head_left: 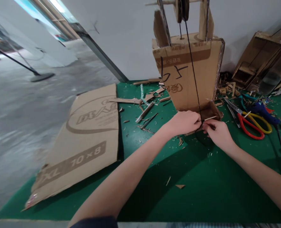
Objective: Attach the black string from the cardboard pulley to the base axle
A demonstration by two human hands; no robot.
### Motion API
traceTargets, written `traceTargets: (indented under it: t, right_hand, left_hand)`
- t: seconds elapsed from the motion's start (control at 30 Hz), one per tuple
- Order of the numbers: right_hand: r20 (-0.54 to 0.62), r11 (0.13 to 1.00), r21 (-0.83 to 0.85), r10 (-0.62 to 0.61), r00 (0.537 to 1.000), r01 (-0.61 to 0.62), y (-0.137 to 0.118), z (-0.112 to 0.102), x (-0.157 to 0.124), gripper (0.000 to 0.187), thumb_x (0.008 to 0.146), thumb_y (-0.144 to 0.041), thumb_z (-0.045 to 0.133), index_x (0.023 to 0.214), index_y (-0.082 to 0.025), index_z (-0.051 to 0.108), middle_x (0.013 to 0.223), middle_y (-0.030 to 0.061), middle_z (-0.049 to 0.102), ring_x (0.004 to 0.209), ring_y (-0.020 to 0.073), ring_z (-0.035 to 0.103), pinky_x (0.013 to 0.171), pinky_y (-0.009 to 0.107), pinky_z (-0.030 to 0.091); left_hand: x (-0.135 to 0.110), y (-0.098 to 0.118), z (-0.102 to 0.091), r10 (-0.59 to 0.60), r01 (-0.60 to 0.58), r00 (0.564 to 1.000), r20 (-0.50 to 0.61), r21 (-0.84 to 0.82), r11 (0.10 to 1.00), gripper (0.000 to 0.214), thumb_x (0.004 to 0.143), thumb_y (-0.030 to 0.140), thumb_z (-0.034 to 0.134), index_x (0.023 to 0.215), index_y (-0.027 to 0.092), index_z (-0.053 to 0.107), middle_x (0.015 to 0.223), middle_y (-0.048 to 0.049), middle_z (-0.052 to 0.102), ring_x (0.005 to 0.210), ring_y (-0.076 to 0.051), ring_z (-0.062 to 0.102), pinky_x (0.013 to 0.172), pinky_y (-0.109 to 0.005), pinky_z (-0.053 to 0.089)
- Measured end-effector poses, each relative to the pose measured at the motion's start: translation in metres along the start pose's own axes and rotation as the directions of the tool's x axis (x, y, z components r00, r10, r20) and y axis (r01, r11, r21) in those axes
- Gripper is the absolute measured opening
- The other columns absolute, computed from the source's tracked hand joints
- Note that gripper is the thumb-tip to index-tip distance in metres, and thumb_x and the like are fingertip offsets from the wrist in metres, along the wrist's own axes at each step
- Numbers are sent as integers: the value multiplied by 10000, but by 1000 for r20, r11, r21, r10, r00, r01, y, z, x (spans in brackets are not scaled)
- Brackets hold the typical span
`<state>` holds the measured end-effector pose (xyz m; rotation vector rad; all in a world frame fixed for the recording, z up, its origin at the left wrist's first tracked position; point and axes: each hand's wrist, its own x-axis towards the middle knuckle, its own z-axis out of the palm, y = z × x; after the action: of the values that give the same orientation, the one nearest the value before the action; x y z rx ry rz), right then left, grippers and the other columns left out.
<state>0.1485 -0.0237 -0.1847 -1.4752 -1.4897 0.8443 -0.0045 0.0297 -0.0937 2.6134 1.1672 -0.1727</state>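
A black string (193, 65) runs from a cardboard pulley wheel (178, 12) down the front of an upright cardboard structure (202, 76). At its lower end my left hand (186, 123) and my right hand (218, 132) meet, fingertips almost touching. Both hands are closed in a pinch on the string, beside what looks like a knot. A thin wooden stick (210, 118) lies across the string there, pointing right. Just behind the fingers is a small open cardboard box (213, 110) at the structure's base. The fingers partly hide the box and the string's end.
To the left a large flat cardboard sheet (90, 126) overhangs the green table (202, 190). Scissors (252, 125) with red and yellow handles and a blue corded tool (265, 112) lie right. Cardboard scraps (145, 112) litter the back. Another cardboard structure (256, 60) stands back right.
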Motion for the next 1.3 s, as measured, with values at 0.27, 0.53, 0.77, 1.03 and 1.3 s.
traceTargets:
  t: [0.27,0.53,0.77,1.03,1.3]
  right_hand:
    - [-32,998,-55,-16,999,15,-3,4,0,200,823,-278,497,825,-190,677,737,39,694,641,177,639,605,284,462]
    - [-65,975,-208,-87,994,72,-7,7,-3,172,815,-243,481,815,-196,646,728,43,675,659,186,603,634,294,417]
    - [-20,973,-220,-70,997,64,-8,4,-2,154,800,-226,480,770,-195,628,712,33,658,638,171,594,610,286,415]
    - [235,978,104,152,960,-180,-15,-11,7,186,811,-281,483,685,-189,584,637,7,620,532,123,589,432,209,422]
    - [256,947,220,177,950,-236,-12,-9,9,203,809,-312,516,668,-184,585,619,12,610,552,115,590,475,211,459]
  left_hand:
    - [1,-3,2,29,-29,1000,-7,34,999,281,877,279,414,853,160,667,819,-69,698,735,-174,605,590,-274,387]
    - [2,-6,4,51,-50,999,-14,41,998,292,896,298,409,845,176,670,861,-69,700,781,-198,616,603,-284,399]
    - [3,-8,4,57,-57,998,-8,3,998,266,883,311,443,840,188,675,839,-53,703,799,-198,620,629,-283,410]
    - [3,-10,5,59,-60,998,-21,-49,997,251,880,312,465,861,178,677,867,-55,726,748,-169,630,618,-266,403]
    - [4,-9,6,34,-35,999,-22,-40,999,258,869,339,484,861,179,686,833,-57,719,747,-178,636,614,-272,413]
